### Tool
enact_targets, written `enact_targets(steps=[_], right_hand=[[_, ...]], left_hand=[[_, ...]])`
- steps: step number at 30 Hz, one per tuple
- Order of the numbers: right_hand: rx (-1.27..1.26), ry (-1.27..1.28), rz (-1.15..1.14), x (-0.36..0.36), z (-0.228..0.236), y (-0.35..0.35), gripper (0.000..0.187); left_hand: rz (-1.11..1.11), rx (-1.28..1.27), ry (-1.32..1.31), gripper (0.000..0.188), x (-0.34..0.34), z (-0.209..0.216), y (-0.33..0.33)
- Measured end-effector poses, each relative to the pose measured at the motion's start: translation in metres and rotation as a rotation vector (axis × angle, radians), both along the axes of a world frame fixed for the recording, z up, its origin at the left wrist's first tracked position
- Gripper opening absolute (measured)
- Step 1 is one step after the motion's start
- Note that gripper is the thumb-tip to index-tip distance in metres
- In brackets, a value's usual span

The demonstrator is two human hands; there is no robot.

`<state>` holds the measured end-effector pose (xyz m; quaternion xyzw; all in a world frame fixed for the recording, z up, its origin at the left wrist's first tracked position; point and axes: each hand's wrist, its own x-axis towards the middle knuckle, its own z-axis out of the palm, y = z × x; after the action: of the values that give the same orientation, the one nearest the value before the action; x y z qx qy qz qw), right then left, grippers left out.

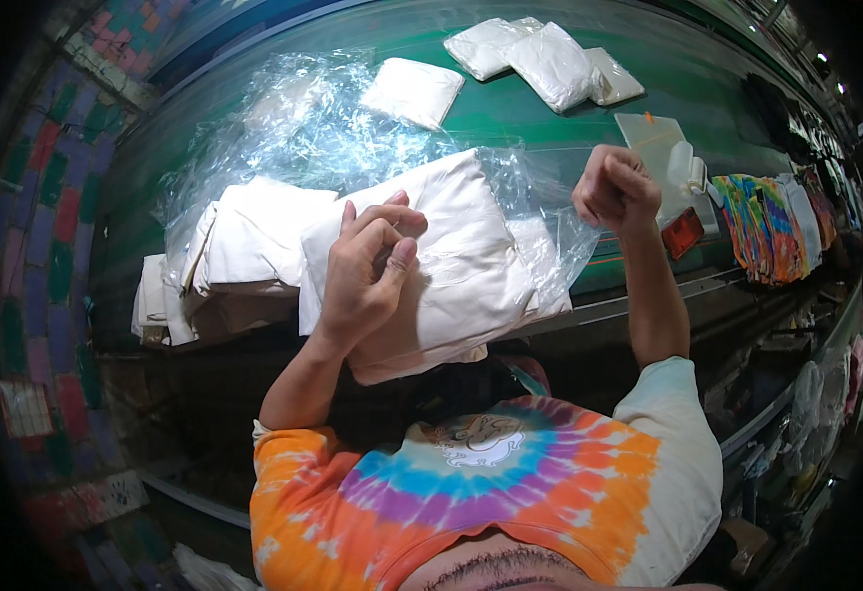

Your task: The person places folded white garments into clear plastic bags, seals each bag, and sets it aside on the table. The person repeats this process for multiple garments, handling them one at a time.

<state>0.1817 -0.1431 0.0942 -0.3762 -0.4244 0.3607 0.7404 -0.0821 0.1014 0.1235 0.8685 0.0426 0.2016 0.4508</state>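
Note:
A folded stack of white cloth point(441, 266) lies in front of me, tilted, its near end over the table's edge. Over its left part is my left hand point(370, 258), fingers loosely bent and apart, holding nothing. Clear plastic point(561, 246) spreads from the cloth's right side up to my right hand point(620, 187). That hand is closed in a fist and appears to grip the plastic's edge, though its fingertips are hidden. Beside the cloth on the left sits another pile of folded white cloth point(264, 231).
Crumpled clear plastic sheets point(293, 118) cover the green table point(569, 133) behind the cloth. Several flat white packets point(549, 64) lie at the far side, one packet point(414, 91) nearer. At right are a pale board point(648, 138), a white bottle point(682, 167), a red-orange object point(683, 232) and tie-dyed cloth point(761, 227).

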Motion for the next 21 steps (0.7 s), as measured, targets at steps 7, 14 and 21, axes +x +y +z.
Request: enact_targets(steps=[7, 14, 21], right_hand=[[-0.08, -0.099, -0.08, -0.019, 0.004, -0.014, 0.033], [-0.139, -0.156, -0.184, -0.033, 0.011, -0.02, 0.027], [-0.267, -0.614, -0.376, -0.039, -0.009, -0.023, 0.019]], left_hand=[[-0.073, 0.559, 0.036, 0.029, 0.015, 0.037, -0.014], [-0.291, 0.532, 0.054, 0.026, 0.041, 0.023, -0.038], [-0.12, 0.196, -0.18, 0.01, 0.048, 0.015, -0.037]])
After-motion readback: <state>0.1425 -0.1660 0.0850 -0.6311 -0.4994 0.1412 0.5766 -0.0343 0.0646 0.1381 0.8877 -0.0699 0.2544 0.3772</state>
